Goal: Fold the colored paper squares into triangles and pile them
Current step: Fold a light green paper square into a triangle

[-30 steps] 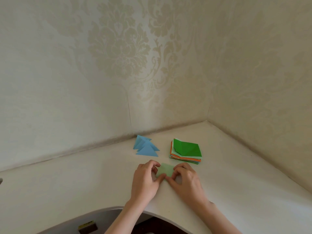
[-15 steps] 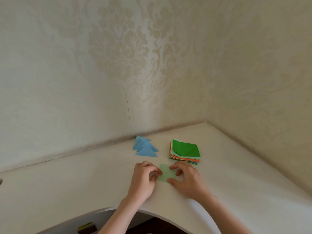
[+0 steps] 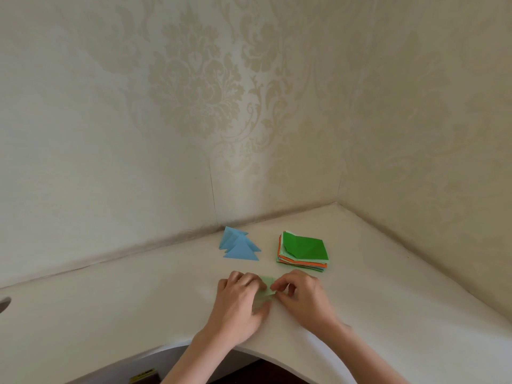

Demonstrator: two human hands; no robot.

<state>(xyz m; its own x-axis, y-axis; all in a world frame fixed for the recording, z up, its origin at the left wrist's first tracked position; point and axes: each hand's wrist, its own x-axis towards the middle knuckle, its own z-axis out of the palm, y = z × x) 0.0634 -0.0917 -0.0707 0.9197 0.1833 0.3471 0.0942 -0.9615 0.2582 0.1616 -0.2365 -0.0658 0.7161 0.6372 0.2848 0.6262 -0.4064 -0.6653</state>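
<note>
Bench (image 3: 110, 314) is carrying the square stack (image 3: 303, 252), then the blue triangles (image 3: 239, 246) (leftward); nearest you, the pale green sheet (image 3: 266, 290) is lying between your pinching left hand (image 3: 238, 303) and right hand (image 3: 302, 297).

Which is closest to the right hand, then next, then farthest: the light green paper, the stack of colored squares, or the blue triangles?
From the right hand:
1. Light green paper, pinched in its fingers, just to its left.
2. Stack of colored squares, right behind the hand, toward the wall.
3. Blue triangles, behind and farther left.
</note>
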